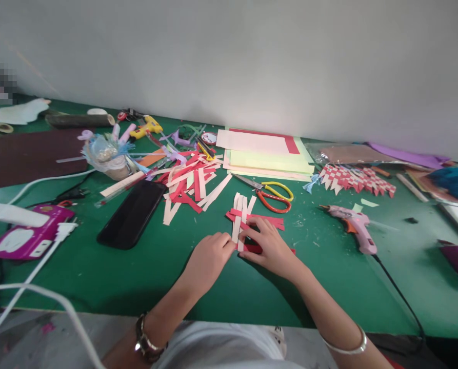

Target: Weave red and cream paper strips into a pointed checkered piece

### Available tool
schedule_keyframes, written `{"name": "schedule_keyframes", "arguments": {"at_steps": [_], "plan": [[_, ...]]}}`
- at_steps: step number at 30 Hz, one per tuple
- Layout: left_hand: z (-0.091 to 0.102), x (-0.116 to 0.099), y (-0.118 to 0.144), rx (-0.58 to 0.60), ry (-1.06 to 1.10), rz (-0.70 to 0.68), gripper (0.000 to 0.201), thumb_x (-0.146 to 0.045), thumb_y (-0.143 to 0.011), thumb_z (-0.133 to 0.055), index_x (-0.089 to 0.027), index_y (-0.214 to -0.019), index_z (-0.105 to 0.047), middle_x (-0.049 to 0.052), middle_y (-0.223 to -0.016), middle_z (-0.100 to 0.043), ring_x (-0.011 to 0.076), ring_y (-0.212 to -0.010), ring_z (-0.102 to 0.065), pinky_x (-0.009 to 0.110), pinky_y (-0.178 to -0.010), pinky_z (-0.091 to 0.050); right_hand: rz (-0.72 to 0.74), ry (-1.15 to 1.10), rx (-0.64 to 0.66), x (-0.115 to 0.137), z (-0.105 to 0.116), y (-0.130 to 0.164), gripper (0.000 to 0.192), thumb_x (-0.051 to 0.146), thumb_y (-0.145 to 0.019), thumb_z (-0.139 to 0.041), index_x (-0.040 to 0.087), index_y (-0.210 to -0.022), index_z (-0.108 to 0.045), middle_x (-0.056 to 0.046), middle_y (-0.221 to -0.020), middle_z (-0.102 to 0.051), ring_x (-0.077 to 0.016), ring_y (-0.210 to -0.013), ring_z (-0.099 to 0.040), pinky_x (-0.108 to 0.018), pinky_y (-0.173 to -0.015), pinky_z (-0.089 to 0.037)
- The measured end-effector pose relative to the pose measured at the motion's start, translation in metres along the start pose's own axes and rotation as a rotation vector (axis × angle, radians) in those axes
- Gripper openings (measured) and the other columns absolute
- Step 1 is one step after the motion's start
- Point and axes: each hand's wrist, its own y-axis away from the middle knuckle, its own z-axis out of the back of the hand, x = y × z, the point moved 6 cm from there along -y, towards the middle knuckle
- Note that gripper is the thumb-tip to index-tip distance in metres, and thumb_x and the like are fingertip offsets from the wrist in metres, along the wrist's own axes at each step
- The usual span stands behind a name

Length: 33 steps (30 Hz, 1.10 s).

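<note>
A small weave of cream and red paper strips (244, 215) lies on the green table (144, 277). My left hand (209, 256) rests at its near left corner, fingertips pinching the bottom of the cream strips. My right hand (269, 243) presses down on the weave's near right part, fingers spread over the red strips. A finished red-and-cream woven band (354, 179) lies farther right.
A pile of loose red and cream strips (192, 184) and a black phone (132, 212) lie to the left. Scissors (271, 195) sit behind the weave, a pink glue gun (354, 225) to the right. Paper sheets (267, 154) are stacked at the back. White cables (32, 287) cross the left.
</note>
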Motion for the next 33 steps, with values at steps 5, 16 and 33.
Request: {"name": "schedule_keyframes", "arguments": {"at_steps": [5, 16, 33], "plan": [[0.000, -0.001, 0.000, -0.016, -0.022, -0.038, 0.017, -0.009, -0.088, -0.044, -0.017, -0.078, -0.054, 0.001, -0.078, -0.054, 0.0150, -0.067, -0.049, 0.028, -0.057, -0.034, -0.003, -0.022, -0.009, -0.001, 0.000, 0.000, 0.017, 0.033, -0.076, -0.062, 0.025, -0.090, -0.060, -0.008, -0.111, -0.050, -0.0248, -0.104, -0.048, -0.040, -0.082, -0.043], [0.001, -0.002, 0.000, -0.034, -0.002, -0.041, 0.019, -0.010, -0.089, -0.042, -0.018, -0.076, -0.053, 0.000, -0.074, -0.053, 0.0144, -0.066, -0.048, 0.028, -0.056, -0.032, 0.014, -0.031, -0.017, 0.000, 0.002, -0.004, 0.017, 0.029, -0.074, -0.064, 0.024, -0.089, -0.058, -0.007, -0.108, -0.050, -0.0217, -0.100, -0.050, -0.036, -0.081, -0.046], [0.000, -0.022, 0.014, -0.057, -0.215, -0.028, 0.025, -0.012, -0.086, -0.046, -0.011, -0.108, -0.056, 0.008, -0.102, -0.062, 0.0195, -0.084, -0.056, 0.031, -0.067, -0.042, 0.001, -0.073, -0.014, -0.003, -0.002, -0.010, 0.011, 0.024, -0.074, -0.064, 0.024, -0.084, -0.060, -0.007, -0.105, -0.047, -0.0219, -0.100, -0.049, -0.037, -0.082, -0.045]]}}
